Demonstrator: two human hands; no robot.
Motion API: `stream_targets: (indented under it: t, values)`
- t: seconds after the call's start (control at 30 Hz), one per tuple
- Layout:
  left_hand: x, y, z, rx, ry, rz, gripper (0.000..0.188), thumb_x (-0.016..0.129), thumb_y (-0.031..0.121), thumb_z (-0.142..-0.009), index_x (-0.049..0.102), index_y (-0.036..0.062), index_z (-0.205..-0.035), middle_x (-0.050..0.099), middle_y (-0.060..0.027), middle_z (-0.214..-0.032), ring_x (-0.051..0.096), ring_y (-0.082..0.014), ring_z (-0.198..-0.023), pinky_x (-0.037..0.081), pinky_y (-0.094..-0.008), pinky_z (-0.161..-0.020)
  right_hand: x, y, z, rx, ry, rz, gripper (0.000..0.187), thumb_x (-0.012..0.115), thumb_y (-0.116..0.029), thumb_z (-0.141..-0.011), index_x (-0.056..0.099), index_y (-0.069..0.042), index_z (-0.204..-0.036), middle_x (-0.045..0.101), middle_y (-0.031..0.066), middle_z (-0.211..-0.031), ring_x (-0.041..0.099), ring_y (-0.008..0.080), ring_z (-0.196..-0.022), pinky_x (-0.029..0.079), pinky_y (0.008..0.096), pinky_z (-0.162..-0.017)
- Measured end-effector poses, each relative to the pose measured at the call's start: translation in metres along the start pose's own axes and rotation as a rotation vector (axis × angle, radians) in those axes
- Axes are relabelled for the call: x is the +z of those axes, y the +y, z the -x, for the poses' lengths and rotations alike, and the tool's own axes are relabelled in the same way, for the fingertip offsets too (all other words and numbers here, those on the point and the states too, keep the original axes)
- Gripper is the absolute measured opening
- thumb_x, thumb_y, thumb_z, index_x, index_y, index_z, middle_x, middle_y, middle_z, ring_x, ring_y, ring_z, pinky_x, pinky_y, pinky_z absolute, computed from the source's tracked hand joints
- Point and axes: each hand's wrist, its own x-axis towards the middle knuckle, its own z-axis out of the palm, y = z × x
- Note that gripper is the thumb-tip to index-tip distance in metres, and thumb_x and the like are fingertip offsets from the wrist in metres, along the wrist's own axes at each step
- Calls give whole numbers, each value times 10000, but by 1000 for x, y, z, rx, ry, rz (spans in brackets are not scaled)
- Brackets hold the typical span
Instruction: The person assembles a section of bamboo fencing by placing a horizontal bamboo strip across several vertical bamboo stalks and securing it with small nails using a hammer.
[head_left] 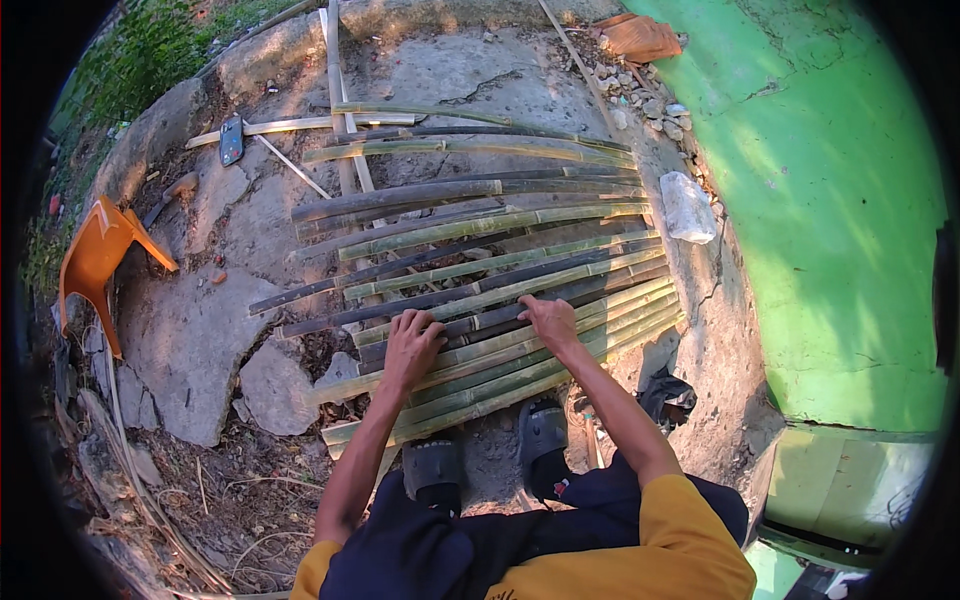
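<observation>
I see the bamboo strips (490, 352) running left-right beneath left hand (413, 346) and right hand (552, 322); fingers curled, can't tell if gripping.

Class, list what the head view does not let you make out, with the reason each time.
All in the head view:
Left hand: palm, hidden by the back of the hand.
Right hand: palm, hidden likewise; firmness of its grip on the bamboo strips unclear.
Dark object at far right: cut off by the black lens rim.
Handset-like object: details too small.
</observation>
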Motion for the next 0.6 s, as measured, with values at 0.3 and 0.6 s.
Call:
stream_targets:
  t: [0.3,0.6]
  values:
    - [5,4,12,-12,104,-75,252,815,140,-856,749,116,-1098,655,-60,-1170,582,-325,-1216,433,-515,-1048,3,-15,7,172,56,105,287,798,-363,-948,704,-148,-1114,766,94,-753,748,339,-706,513,475,-631]
    - [7,-1,16,-48,127,15,264,824,169,-859,741,126,-1106,654,-71,-1190,580,-331,-1251,433,-501,-1060,-3,-15,11,209,56,-58,327,830,-435,-930,726,-125,-919,710,145,-688,721,386,-672,509,505,-594]
